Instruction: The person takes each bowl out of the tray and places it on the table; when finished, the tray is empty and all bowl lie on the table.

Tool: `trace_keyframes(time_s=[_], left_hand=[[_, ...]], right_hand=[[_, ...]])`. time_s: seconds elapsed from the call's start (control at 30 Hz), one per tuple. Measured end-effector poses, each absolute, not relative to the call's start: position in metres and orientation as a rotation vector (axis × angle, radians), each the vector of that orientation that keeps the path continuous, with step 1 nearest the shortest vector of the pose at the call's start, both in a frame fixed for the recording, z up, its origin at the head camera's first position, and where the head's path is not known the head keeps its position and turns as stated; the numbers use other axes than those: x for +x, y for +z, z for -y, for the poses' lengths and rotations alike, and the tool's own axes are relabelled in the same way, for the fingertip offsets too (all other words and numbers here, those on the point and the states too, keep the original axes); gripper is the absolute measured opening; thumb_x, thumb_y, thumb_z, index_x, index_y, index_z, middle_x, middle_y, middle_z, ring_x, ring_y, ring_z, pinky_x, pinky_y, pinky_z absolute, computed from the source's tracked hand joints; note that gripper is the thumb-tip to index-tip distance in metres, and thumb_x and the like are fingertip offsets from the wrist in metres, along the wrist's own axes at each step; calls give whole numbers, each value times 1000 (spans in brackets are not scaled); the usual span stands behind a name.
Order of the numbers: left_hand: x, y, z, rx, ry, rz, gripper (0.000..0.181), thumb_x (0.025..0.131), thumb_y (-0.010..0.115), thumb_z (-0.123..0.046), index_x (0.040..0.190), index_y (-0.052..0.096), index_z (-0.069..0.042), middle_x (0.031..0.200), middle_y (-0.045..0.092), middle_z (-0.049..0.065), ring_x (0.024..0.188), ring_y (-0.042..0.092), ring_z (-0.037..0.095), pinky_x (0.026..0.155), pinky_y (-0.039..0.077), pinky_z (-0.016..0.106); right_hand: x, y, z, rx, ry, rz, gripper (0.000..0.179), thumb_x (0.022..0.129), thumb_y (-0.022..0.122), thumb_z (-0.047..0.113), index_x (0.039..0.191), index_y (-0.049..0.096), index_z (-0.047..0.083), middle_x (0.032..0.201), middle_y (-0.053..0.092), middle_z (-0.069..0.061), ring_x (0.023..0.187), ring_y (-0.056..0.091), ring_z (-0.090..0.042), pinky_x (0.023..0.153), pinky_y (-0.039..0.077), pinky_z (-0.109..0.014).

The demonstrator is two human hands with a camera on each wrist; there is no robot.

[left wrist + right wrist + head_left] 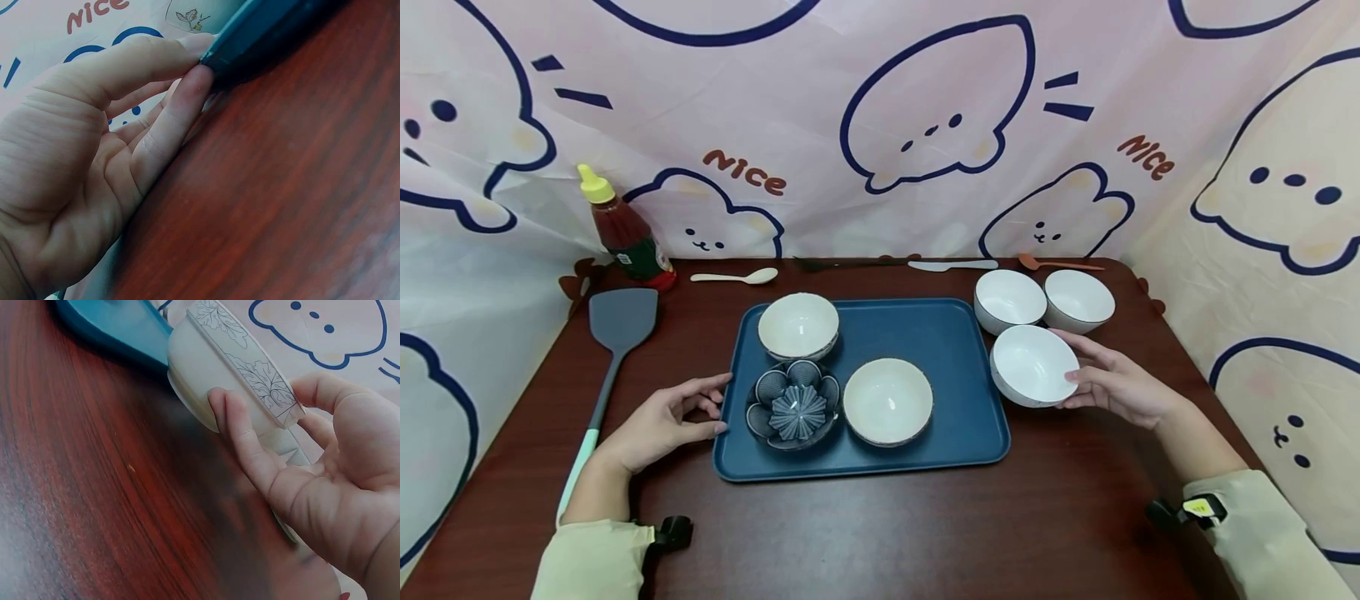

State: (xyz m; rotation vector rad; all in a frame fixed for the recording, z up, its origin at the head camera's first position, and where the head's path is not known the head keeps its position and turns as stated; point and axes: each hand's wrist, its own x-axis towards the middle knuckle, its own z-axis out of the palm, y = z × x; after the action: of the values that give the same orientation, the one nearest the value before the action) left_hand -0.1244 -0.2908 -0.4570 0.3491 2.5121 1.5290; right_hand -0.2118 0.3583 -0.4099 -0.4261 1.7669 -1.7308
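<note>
My right hand [1116, 385] grips a white bowl [1028, 362] by its right side, beside the right edge of the blue tray [940, 333]. In the right wrist view, this bowl [203, 369] has a leaf-patterned band below its rim. Whether its base touches the table is unclear. My left hand [658, 425] touches the tray's left edge with thumb and index fingertips set apart; its other fingers are bent. On the tray sit two cream bowls, one at the back [797, 325] and one in the middle [887, 402], plus a dark flower-shaped bowl [797, 412].
Two more white bowls [1009, 296] [1078, 296] stand behind the held one. Along the back lie a white spoon [745, 277], a light knife [951, 266] and a brown spoon [1060, 264]. A grey spatula [617, 329] and a red sauce bottle [628, 233] are at left.
</note>
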Motion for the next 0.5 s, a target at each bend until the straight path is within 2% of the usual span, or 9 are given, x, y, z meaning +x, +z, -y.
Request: trace_keyframes(time_s=[0.5], left_hand=[[-124,-454,289,322,1524,-2502,65,88,77,-17,145,49,-7,115,56,15,94,61,8,74,55,20]], right_hand=[[-218,-417,-361,-379,-1740,-1753,66,104,41,-2,160,16,20,136,51,-3,96,73,-27,85,59,-39]])
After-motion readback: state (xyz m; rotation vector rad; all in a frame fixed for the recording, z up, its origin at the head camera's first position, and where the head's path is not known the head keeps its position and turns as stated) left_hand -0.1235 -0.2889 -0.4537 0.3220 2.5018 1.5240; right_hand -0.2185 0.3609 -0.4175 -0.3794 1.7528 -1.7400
